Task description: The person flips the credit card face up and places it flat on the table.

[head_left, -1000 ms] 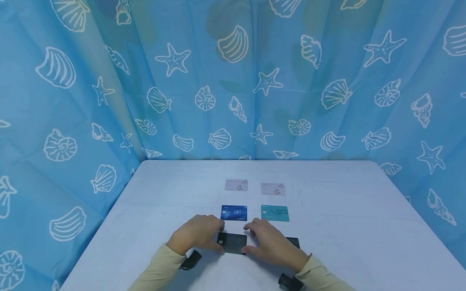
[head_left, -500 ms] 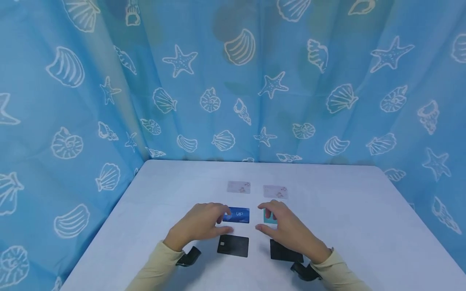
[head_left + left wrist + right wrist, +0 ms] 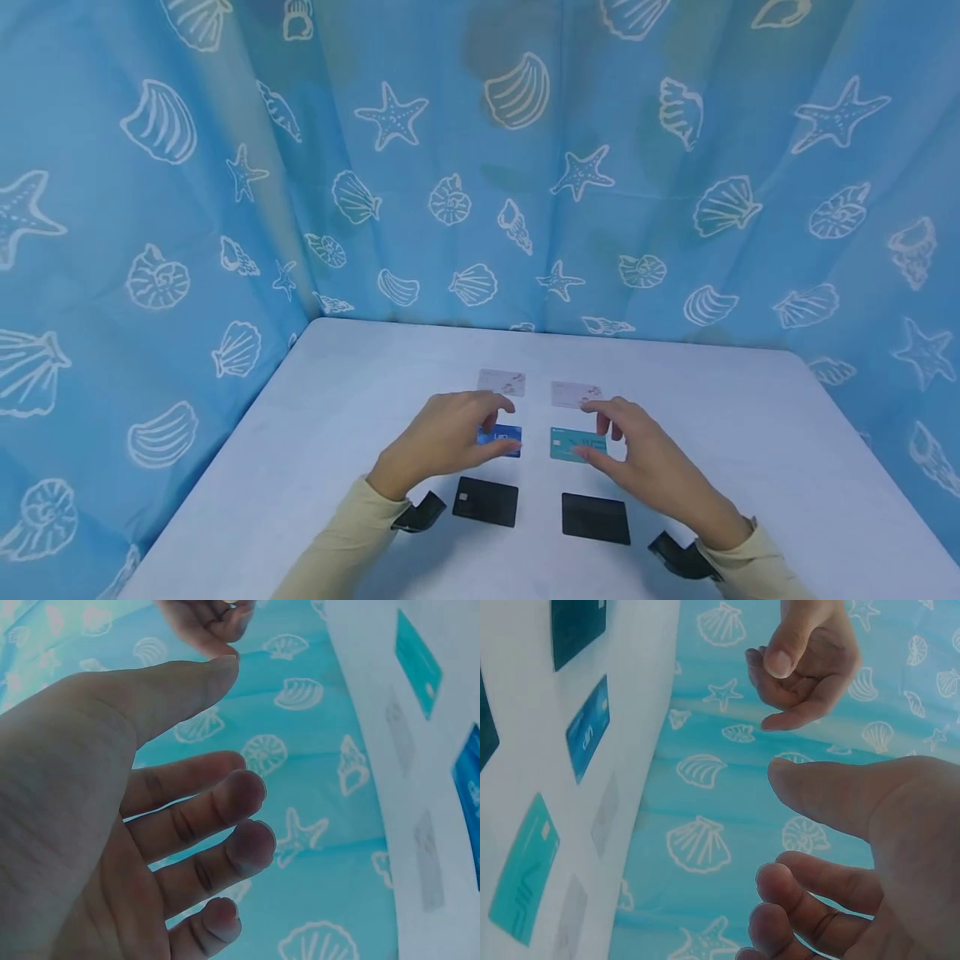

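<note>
My left hand [image 3: 442, 437] hovers over the left side of the blue VIP card [image 3: 507, 434] and partly covers it. Its fingers are loosely bent, and nothing is between them and the thumb, as the left wrist view also shows. Above the right part of the teal VIP card [image 3: 564, 442] is my right hand [image 3: 652, 462], bent in the same relaxed way and holding nothing. Nearer to me lie two black cards, the left one [image 3: 487, 502] with a chip and the right one [image 3: 596, 518]. Two pale cards lie farther back, the left [image 3: 498, 381] and the right [image 3: 572, 393].
The cards form two columns on a white table [image 3: 360, 375]. Dark bands sit at both wrists, the left band [image 3: 422, 513] and the right band [image 3: 682, 558]. A blue curtain [image 3: 570, 217] with shell and starfish prints hangs behind and beside the table.
Both hands have left the left black card, risen and moved farther over the table, with the right hand also shifting right. The right black card is now uncovered. The head view has shifted slightly.
</note>
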A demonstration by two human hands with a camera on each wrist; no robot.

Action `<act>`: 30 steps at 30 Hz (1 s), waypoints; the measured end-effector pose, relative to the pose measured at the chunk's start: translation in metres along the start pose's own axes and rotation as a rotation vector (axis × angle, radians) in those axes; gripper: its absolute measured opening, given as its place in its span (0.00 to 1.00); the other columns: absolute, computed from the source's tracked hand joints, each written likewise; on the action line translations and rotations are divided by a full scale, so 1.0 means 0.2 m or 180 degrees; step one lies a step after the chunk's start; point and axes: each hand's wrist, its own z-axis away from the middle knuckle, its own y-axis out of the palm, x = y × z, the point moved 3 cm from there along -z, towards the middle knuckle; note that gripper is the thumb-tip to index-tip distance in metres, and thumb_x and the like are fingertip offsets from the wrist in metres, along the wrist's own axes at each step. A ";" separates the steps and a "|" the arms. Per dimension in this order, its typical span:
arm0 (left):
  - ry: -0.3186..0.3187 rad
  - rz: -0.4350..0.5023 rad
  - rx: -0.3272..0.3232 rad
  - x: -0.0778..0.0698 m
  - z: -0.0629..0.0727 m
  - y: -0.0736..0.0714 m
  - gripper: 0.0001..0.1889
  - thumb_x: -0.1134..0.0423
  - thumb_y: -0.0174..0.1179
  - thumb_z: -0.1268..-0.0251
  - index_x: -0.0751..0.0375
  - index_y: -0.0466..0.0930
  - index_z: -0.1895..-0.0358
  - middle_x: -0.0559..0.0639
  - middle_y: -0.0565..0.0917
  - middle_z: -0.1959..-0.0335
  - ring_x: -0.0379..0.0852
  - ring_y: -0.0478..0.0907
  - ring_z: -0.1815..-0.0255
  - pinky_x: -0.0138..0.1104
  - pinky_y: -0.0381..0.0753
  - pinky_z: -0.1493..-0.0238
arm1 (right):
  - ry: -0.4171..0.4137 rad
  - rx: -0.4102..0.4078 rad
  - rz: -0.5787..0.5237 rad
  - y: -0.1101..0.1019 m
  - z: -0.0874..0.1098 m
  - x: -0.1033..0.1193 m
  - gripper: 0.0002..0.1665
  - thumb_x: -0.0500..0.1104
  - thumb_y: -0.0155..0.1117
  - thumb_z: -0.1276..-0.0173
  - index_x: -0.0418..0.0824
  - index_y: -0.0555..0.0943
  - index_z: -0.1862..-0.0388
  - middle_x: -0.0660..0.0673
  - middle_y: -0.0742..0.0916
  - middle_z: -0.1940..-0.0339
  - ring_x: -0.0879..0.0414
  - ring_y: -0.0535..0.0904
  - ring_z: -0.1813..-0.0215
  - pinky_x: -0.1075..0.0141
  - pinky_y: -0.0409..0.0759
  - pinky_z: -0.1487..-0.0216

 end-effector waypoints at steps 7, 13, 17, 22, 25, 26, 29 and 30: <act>0.0021 0.0001 0.0049 -0.09 -0.07 0.03 0.26 0.40 0.69 0.35 0.52 0.85 0.42 0.44 0.84 0.70 0.34 0.71 0.73 0.23 0.70 0.74 | 0.0022 -0.0016 0.0048 -0.04 0.03 -0.06 0.36 0.49 0.77 0.36 0.41 0.76 0.31 0.50 0.79 0.59 0.58 0.72 0.58 0.73 0.75 0.65; 0.0099 -0.0050 0.0109 -0.16 -0.12 0.08 0.26 0.40 0.70 0.36 0.51 0.84 0.41 0.42 0.81 0.72 0.34 0.70 0.75 0.23 0.68 0.77 | 0.0210 0.0056 0.0003 -0.03 0.07 -0.11 0.35 0.51 0.77 0.36 0.41 0.77 0.33 0.49 0.80 0.59 0.57 0.72 0.58 0.72 0.75 0.65; 0.0186 -0.0080 0.0198 -0.22 -0.14 0.12 0.26 0.40 0.69 0.36 0.50 0.84 0.41 0.41 0.82 0.70 0.34 0.70 0.75 0.23 0.66 0.78 | 0.0277 0.0171 -0.0094 -0.01 0.09 -0.13 0.36 0.51 0.77 0.36 0.40 0.76 0.33 0.48 0.79 0.59 0.57 0.72 0.58 0.73 0.76 0.65; 0.0232 -0.0073 0.0270 -0.25 -0.15 0.17 0.25 0.40 0.69 0.35 0.49 0.84 0.41 0.40 0.84 0.69 0.33 0.72 0.75 0.22 0.67 0.78 | 0.0358 0.0358 -0.0150 0.01 0.10 -0.16 0.35 0.51 0.77 0.35 0.40 0.76 0.34 0.46 0.80 0.58 0.54 0.73 0.57 0.72 0.76 0.66; 0.0243 -0.0033 0.0311 -0.25 -0.15 0.21 0.25 0.39 0.69 0.35 0.49 0.85 0.41 0.40 0.85 0.69 0.32 0.72 0.75 0.21 0.68 0.77 | 0.0457 0.0550 -0.0193 0.04 0.10 -0.17 0.34 0.51 0.77 0.36 0.41 0.76 0.35 0.46 0.79 0.58 0.53 0.73 0.57 0.71 0.75 0.67; 0.0258 -0.0022 0.0323 -0.25 -0.15 0.23 0.25 0.39 0.68 0.35 0.50 0.85 0.41 0.40 0.85 0.69 0.32 0.72 0.75 0.21 0.68 0.77 | 0.0469 0.0623 -0.0189 0.06 0.10 -0.18 0.35 0.52 0.78 0.37 0.41 0.76 0.36 0.46 0.79 0.58 0.53 0.73 0.57 0.70 0.74 0.67; 0.0301 -0.0016 0.0371 -0.25 -0.15 0.27 0.25 0.40 0.68 0.34 0.50 0.85 0.41 0.40 0.86 0.69 0.32 0.72 0.75 0.20 0.68 0.77 | 0.0465 0.0803 -0.0165 0.10 0.10 -0.19 0.35 0.53 0.79 0.39 0.42 0.77 0.38 0.48 0.79 0.59 0.54 0.73 0.58 0.69 0.73 0.66; 0.0310 -0.0027 0.0379 -0.25 -0.15 0.28 0.25 0.40 0.68 0.34 0.49 0.85 0.41 0.40 0.86 0.69 0.32 0.72 0.75 0.20 0.68 0.77 | 0.0455 0.0846 -0.0137 0.11 0.10 -0.19 0.35 0.54 0.79 0.39 0.42 0.78 0.38 0.49 0.79 0.60 0.54 0.73 0.58 0.68 0.73 0.66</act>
